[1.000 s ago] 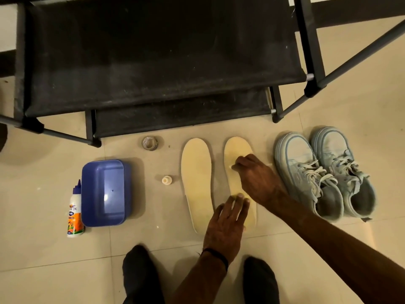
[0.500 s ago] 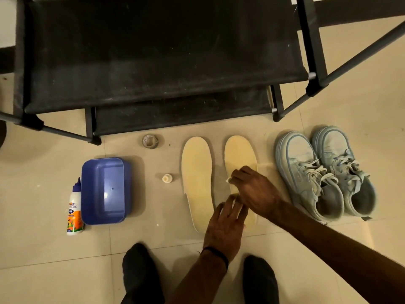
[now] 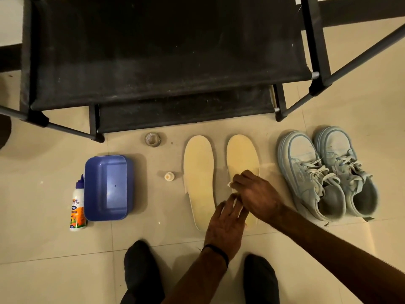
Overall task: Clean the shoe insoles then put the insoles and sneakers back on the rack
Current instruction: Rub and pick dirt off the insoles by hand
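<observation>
1. The right hand (image 3: pixel 255 195) pinches a small white wipe (image 3: pixel 230 184) against the right insole (image 3: pixel 242 160), fingers curled
2. The left hand (image 3: pixel 225 224) lies flat, fingers straight, pressing that insole's heel end at about 6 o'clock of the right hand
3. The left insole (image 3: pixel 198 172) lies just beside, at 9 o'clock
4. The sneakers (image 3: pixel 324 172) stand together at 3 o'clock
5. The blue tub (image 3: pixel 107 187), far at 9 o'clock, shows nothing inside; a glue bottle (image 3: pixel 77 205) lies beside it
6. The black rack (image 3: pixel 166 62) sits at 12 o'clock

The left hand (image 3: pixel 225 224) is lying flat with straight fingers spread forward, while the right hand (image 3: pixel 255 194) is reaching across, fingers curled and pinching something small and white.
</observation>
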